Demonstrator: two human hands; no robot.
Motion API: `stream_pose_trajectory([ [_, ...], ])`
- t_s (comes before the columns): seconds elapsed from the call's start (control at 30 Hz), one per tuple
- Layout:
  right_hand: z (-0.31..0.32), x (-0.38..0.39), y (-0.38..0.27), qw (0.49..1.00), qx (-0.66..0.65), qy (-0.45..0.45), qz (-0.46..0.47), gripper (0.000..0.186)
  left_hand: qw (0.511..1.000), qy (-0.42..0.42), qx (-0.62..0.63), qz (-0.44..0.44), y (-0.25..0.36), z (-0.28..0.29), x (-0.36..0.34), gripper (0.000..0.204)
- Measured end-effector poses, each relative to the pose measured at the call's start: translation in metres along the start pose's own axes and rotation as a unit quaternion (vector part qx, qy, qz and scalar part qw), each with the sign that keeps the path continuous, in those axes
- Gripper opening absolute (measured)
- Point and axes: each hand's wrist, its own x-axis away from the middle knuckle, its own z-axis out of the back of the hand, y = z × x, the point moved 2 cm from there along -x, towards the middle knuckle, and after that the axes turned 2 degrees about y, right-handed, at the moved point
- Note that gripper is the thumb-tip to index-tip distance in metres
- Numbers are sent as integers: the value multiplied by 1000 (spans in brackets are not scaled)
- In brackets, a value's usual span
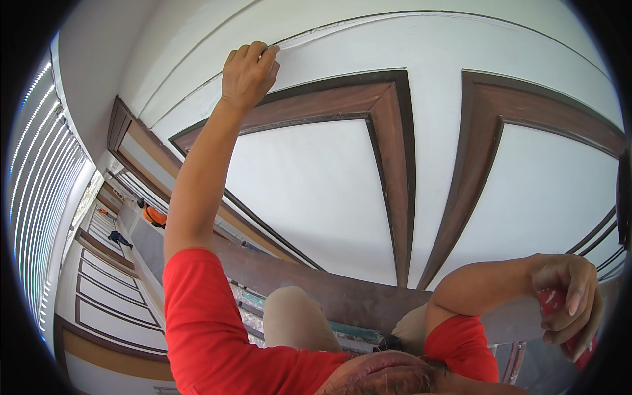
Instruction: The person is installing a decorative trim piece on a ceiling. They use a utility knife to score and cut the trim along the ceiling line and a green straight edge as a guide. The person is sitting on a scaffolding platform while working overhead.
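Observation:
My left arm reaches up across the white panelled wall (309, 171). At its end, my left hand (250, 74) is closed, its fingertips pressed at the long seam near the top. From those fingertips a thin whitish edge (309, 41) runs rightward along the seam; whether it is a loose strip or part of the wall I cannot tell. What the fingers pinch, if anything, is hidden. Low on the right, my right hand (571, 299) wraps round a red object (553, 300) with whitish smudges, mostly covered by the fingers. That hand is held away from the seam.
Brown mitred frames (388, 138) with dark edges border the white panels. A dark brown board (368, 303) runs below, near my knees (296, 319). Bright slats (46, 197) fill the left. Farther off are a person in orange (154, 216) and another in dark clothing (120, 238).

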Motion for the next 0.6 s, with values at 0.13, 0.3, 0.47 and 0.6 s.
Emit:
stream_pose_trajectory([
  [0.13,4,1,0,1000,11,-12,-3,9,993,8,62,97,19,26,13,28],
  [0.3,0,2,7,994,110,25,0,19,980,22,126,149,49,75,9,26],
  [0.47,3,1,17,991,132,21,-26,19,985,48,113,118,56,102,-11,22],
  [0.6,12,5,19,989,123,14,-81,18,990,39,65,115,40,113,-26,19],
])
